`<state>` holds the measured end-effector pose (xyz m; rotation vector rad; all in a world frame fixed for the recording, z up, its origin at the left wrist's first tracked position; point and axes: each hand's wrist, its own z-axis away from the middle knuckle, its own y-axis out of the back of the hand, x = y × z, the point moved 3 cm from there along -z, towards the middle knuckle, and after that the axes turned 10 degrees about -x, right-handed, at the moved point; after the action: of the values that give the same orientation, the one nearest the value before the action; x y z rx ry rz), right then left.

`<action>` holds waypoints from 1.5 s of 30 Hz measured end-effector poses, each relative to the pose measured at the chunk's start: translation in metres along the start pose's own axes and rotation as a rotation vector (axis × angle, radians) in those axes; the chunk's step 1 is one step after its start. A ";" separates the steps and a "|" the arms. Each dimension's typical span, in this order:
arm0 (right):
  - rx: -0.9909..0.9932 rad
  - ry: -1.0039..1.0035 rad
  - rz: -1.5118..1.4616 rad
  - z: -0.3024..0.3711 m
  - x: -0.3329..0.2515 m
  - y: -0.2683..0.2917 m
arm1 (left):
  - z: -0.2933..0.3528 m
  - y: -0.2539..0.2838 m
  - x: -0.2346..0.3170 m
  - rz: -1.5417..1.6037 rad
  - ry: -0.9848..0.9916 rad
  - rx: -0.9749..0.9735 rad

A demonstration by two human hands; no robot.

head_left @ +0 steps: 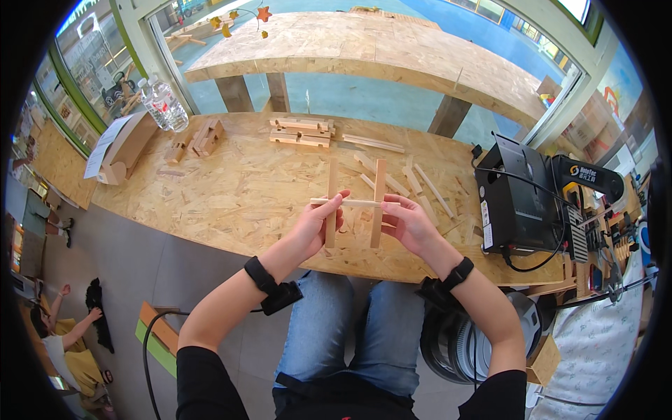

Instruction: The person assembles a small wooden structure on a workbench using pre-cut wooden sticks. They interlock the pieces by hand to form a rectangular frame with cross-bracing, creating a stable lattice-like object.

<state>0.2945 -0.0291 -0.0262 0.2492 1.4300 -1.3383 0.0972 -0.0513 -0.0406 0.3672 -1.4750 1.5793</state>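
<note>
Over the near edge of the workbench, both hands hold an H-shaped set of pale wood pieces. Two flat strips stand side by side, the left wooden strip (332, 178) and the right wooden strip (379, 182). A thin wooden crosspiece (358, 204) runs across both; whether it is joined to them cannot be seen. My left hand (316, 224) is closed, thumb on the crosspiece, fingers around the left strip. My right hand (411, 225) pinches the crosspiece's right end by the right strip, its other fingers partly hidden behind.
Loose wooden sticks (434, 190) lie right of my hands. Slotted wooden blocks (301, 131) are stacked farther back, with more blocks (206, 137) to the left. Plastic bottles (164, 105) and a cardboard box (129, 148) stand far left. A black machine (514, 196) with cables occupies the right end.
</note>
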 end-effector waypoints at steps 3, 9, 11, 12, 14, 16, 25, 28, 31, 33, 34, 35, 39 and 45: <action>0.018 -0.082 0.111 0.000 0.000 0.009 | -0.002 0.002 0.002 -0.179 -0.063 0.156; 0.025 -0.174 0.334 -0.005 -0.009 0.013 | -0.002 0.015 0.012 -0.321 0.041 0.114; 0.033 -0.186 0.390 -0.009 -0.008 0.014 | -0.002 0.022 0.011 -0.449 0.043 0.096; 0.030 -0.198 0.428 -0.011 -0.006 0.017 | -0.003 0.024 0.011 -0.538 0.036 0.091; 0.024 -0.221 0.505 -0.014 -0.002 0.021 | -0.005 0.028 0.009 -0.735 0.000 0.074; 0.061 -0.206 0.595 -0.016 0.001 0.017 | -0.003 0.031 0.010 -0.950 -0.057 0.063; 0.180 0.062 1.055 -0.022 0.019 0.022 | 0.000 0.026 0.009 -1.489 -0.295 0.167; 0.196 0.101 1.108 -0.022 0.022 0.022 | 0.009 0.020 0.008 -1.637 -0.283 0.278; 0.170 0.123 1.191 -0.020 0.020 0.015 | 0.019 0.019 0.008 -1.682 -0.406 0.290; 0.171 0.182 1.337 -0.017 0.018 0.010 | 0.021 0.019 0.007 -1.661 -0.419 0.285; 0.188 0.237 1.447 -0.014 0.018 0.010 | 0.021 0.019 0.007 -1.649 -0.426 0.281; 0.206 0.294 1.557 -0.012 0.017 0.009 | 0.021 0.020 0.007 -1.627 -0.402 0.268; 0.106 0.270 1.445 -0.005 0.008 0.012 | 0.015 0.027 0.011 -1.482 -0.331 0.173; -0.012 0.371 1.568 0.002 -0.010 0.006 | 0.018 0.032 0.019 -1.522 -0.416 0.057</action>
<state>0.3035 -0.0236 -0.0210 1.3207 0.9864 0.0353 0.0561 -0.0554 -0.0431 1.4713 -0.8846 0.2862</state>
